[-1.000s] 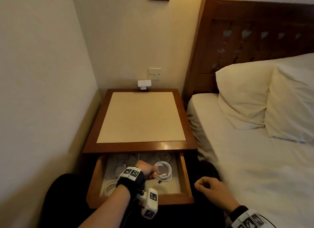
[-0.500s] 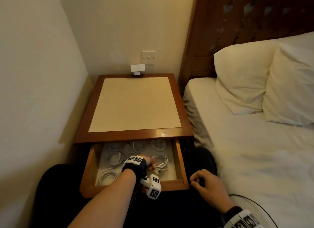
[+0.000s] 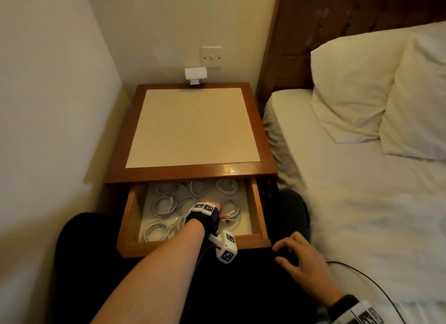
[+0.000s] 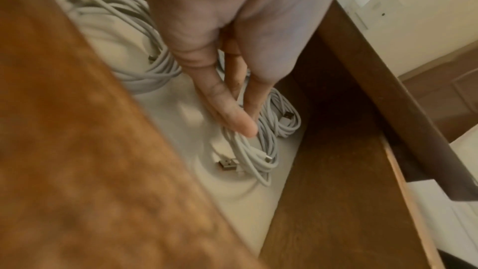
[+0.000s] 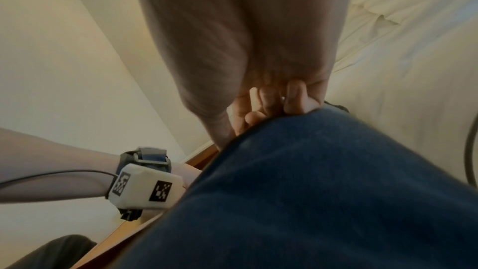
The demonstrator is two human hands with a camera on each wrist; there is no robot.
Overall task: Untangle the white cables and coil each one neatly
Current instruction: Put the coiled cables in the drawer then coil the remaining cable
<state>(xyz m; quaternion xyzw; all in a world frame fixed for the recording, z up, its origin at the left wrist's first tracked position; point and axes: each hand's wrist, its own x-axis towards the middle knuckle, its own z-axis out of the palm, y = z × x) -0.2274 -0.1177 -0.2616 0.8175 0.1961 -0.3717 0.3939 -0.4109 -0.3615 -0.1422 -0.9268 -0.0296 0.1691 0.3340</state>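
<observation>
bedside drawer (image 3: 258,210) holds the white cables (image 3: 164,204), where the left hand (image 4: 227,28) pinches a coil (image 4: 258,150) near its right wall, likely light and floppy, best gripped across all loops; the right hand (image 3: 304,263) lies empty, fingers loose.

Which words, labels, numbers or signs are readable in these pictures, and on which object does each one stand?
No readable words or numbers anywhere.
Left wrist unit: black-and-white square code patterns only, no letters.
White device on the wall: a round mark, not text.
Wall switch: blank.
</observation>
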